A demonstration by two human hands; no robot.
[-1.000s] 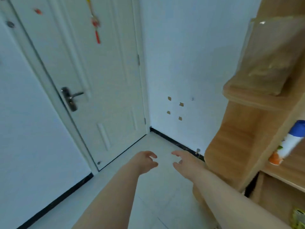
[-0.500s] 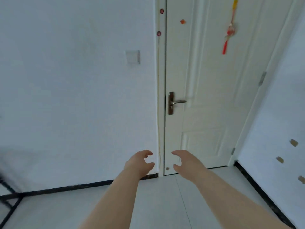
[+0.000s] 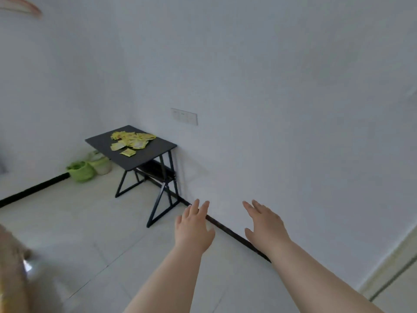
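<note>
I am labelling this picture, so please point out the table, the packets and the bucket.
table [image 3: 153, 152]: head view, bare right part of its dark top.
packets [image 3: 133, 140]: head view, middle of the yellow pile.
bucket [image 3: 81, 173]: head view, its green side wall.

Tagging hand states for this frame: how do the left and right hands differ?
The left hand points nearly straight ahead; the right hand angles inward toward it. The left hand overlaps the black skirting and sits nearer the dark table; the right hand shows against the white wall. Shared: both have straight fingers, backs to the camera, and hold nothing.
</note>
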